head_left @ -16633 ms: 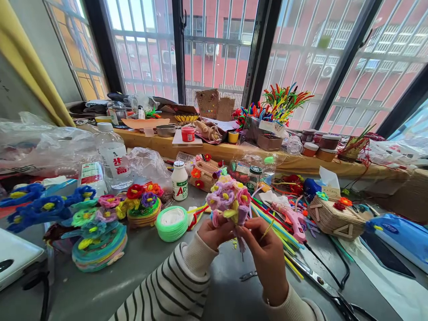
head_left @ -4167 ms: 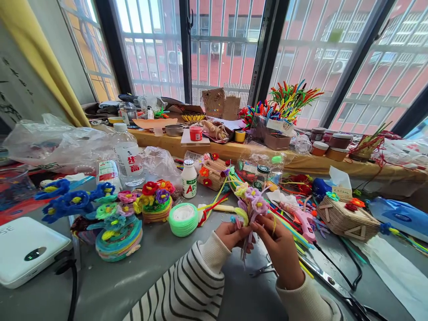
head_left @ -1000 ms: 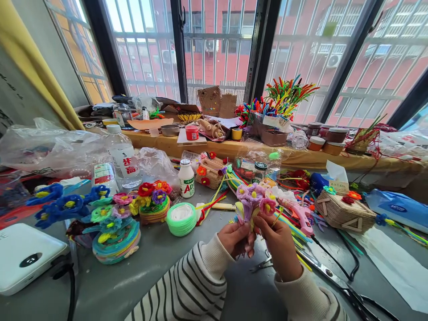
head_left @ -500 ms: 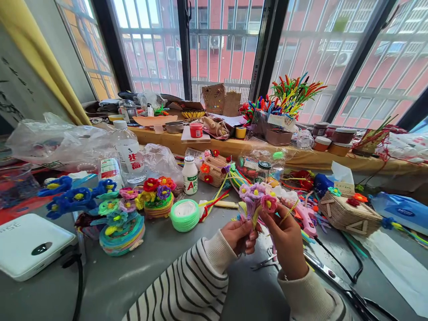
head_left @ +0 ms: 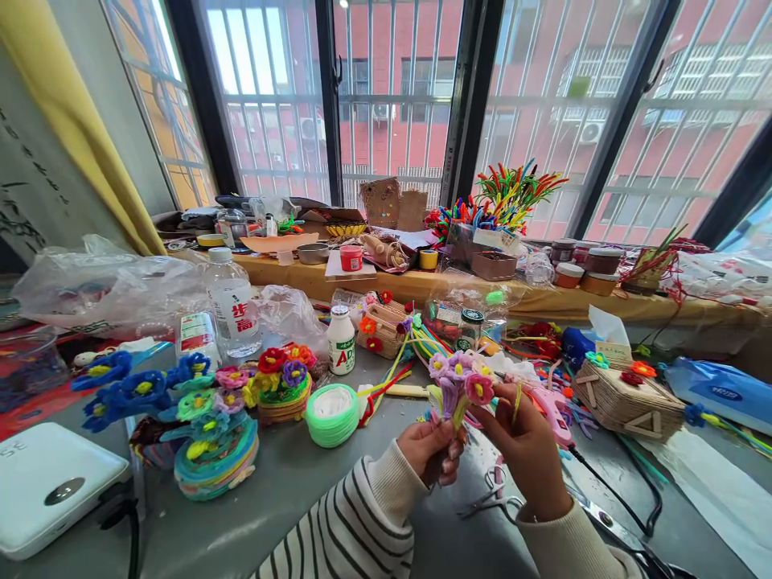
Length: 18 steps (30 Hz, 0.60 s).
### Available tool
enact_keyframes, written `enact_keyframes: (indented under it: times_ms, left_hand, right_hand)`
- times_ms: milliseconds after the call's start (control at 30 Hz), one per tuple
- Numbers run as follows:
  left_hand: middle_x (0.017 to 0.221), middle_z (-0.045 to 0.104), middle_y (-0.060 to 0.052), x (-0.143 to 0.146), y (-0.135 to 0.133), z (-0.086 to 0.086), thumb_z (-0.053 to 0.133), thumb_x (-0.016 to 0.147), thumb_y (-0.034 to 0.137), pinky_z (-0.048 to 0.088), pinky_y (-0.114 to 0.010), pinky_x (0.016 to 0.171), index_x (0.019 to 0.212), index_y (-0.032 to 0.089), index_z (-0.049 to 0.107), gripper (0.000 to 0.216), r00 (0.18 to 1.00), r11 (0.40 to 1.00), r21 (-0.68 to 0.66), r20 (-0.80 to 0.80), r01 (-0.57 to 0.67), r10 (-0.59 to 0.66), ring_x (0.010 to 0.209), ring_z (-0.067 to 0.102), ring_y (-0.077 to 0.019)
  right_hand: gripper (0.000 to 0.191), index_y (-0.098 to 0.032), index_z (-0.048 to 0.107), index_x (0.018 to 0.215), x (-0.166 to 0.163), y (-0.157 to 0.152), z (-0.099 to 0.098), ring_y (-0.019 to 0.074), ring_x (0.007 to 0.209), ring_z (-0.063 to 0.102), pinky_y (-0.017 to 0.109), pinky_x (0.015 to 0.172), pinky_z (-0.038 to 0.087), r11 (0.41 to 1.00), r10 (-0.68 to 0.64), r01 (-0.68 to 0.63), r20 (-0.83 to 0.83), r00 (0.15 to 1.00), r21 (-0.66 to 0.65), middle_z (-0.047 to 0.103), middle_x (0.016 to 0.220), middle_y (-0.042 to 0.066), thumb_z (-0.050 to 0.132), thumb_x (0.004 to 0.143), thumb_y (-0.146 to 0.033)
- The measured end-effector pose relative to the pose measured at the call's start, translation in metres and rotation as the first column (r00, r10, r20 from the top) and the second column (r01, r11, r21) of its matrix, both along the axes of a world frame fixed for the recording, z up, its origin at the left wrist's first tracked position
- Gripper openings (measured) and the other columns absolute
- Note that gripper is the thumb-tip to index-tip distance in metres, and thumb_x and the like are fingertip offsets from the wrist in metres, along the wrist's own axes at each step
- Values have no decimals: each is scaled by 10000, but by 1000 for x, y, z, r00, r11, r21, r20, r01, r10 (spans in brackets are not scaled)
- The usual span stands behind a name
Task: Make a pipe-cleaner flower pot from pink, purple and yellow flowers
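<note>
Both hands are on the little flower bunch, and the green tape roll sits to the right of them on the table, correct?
Not quite: the head view shows the green tape roll left of the hands. The left hand and right hand do hold the flower bunch.

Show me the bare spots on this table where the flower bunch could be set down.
Bare grey table lies between the green tape roll, the stacked flower discs and the striped sleeve. It is crowded right of the right hand: pink glue gun, scissors, loose stems.
</note>
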<state>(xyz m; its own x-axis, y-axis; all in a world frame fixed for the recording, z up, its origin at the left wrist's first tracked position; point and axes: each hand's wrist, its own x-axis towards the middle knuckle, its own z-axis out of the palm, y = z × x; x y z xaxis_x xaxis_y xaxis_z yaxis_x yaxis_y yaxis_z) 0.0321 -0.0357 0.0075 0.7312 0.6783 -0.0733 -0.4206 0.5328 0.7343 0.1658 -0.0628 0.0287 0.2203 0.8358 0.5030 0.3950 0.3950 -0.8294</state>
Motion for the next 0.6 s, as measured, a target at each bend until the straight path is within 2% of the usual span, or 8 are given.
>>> enact_keyframes:
  times_ms: [100,200,400,600]
  left_hand:
    - [423,412,68,1,-2,2,653,505,429,193,-156,286,597,113,492,366,999,999,-14,-24,-45,45,306,327,-14]
    - [411,415,66,2,-2,2,662,477,443,191,-160,280,582,113,485,390,996,998,-22,-62,-61,59,301,336,-19]
    - [411,428,60,2,-1,-1,658,476,449,213,-167,283,581,102,498,396,994,997,-1,-81,-80,80,305,350,-21]
    - [413,428,58,3,-2,-1,653,489,442,220,-173,287,598,96,509,390,992,997,13,-91,-82,83,307,359,-23]
  right_hand:
    - [214,-171,517,873,3,-2,4,55,419,279,193,386,272,998,-20,11,159,987,57,445,650,-28,555,686,-268]
    - [186,-172,532,859,5,-1,3,56,414,302,198,396,302,992,-75,48,251,965,114,477,690,-12,543,699,-268]
    - [106,-190,564,771,8,-1,0,116,538,508,215,466,404,949,-218,121,328,919,292,578,714,30,544,704,-269]
    - [107,-197,589,739,9,-4,-2,139,541,551,235,467,422,900,-353,199,382,854,388,622,698,38,534,709,-283]
